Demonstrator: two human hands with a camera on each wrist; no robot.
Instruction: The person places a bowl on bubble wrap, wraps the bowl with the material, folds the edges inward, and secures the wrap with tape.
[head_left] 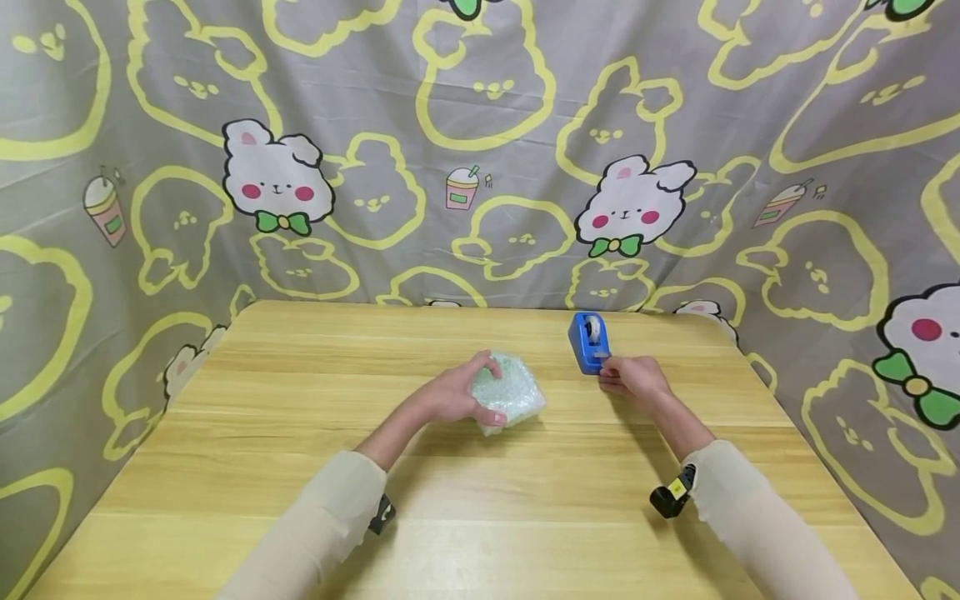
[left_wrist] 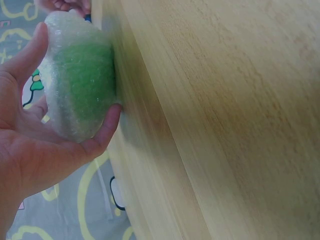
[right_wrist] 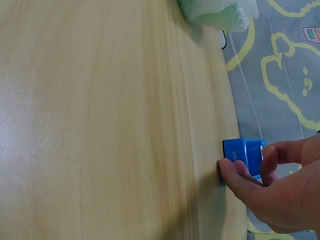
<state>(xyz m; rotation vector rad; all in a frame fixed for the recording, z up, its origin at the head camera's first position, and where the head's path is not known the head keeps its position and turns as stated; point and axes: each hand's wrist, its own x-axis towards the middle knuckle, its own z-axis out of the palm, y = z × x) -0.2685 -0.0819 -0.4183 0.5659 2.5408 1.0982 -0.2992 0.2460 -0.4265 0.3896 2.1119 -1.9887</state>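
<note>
A packet in clear bubble wrap (head_left: 510, 393) with something green inside stands at the middle of the wooden table. My left hand (head_left: 459, 393) grips it from the left, thumb and fingers spread around its side. In the left wrist view the green content (left_wrist: 87, 75) shows through the wrap; its kind is hidden. A blue tape dispenser (head_left: 588, 343) with a clear roll stands to the right, near the back. My right hand (head_left: 633, 379) is at its front end, thumb and finger pinching at the tape by the cutter. Other fingers (right_wrist: 237, 180) lie against the dispenser's lower edge.
The wooden table (head_left: 300, 375) ends at the back against a grey curtain (head_left: 510, 83) printed with rabbits and yellow outlines. The curtain also hangs along both sides. A small black camera (head_left: 672, 493) is strapped at the right wrist.
</note>
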